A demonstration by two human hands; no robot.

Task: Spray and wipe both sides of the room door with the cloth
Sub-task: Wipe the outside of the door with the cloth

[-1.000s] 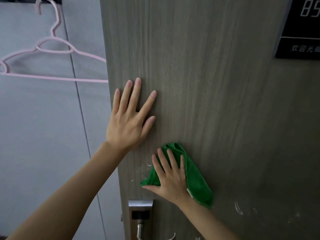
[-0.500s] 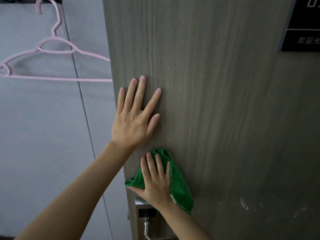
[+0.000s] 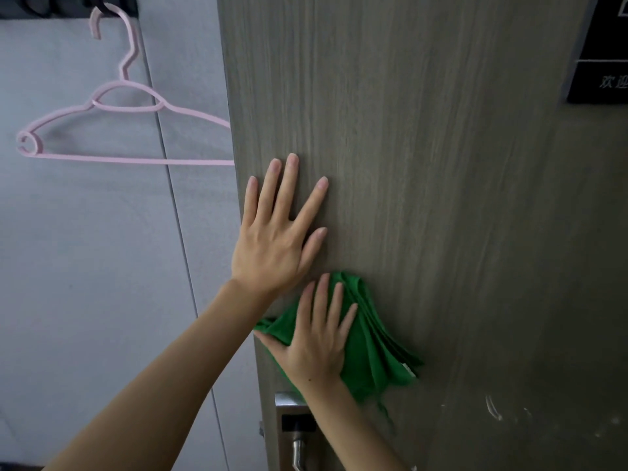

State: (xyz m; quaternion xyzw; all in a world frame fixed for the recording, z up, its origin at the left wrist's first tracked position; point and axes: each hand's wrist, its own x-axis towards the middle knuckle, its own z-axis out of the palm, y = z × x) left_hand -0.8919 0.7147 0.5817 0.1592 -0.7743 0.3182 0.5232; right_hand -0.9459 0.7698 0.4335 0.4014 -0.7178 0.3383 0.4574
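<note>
A grey-brown wood-grain door (image 3: 424, 164) fills most of the view, its free edge running down the left. My left hand (image 3: 275, 239) lies flat on the door near that edge, fingers spread and straight. Just below it my right hand (image 3: 316, 338) presses a folded green cloth (image 3: 373, 355) against the door with straight fingers. White spray streaks (image 3: 492, 407) show on the door at the lower right. No spray bottle is in view.
A metal lock plate with a lever handle (image 3: 294, 433) sits on the door under my right wrist. A black sign (image 3: 601, 62) is fixed at the upper right. A pink hanger (image 3: 112, 130) hangs before the grey wall (image 3: 85, 266) to the left.
My right hand slid the cloth left toward the door edge, then up a little, closer under the left hand. The left hand stays flat on the door.
</note>
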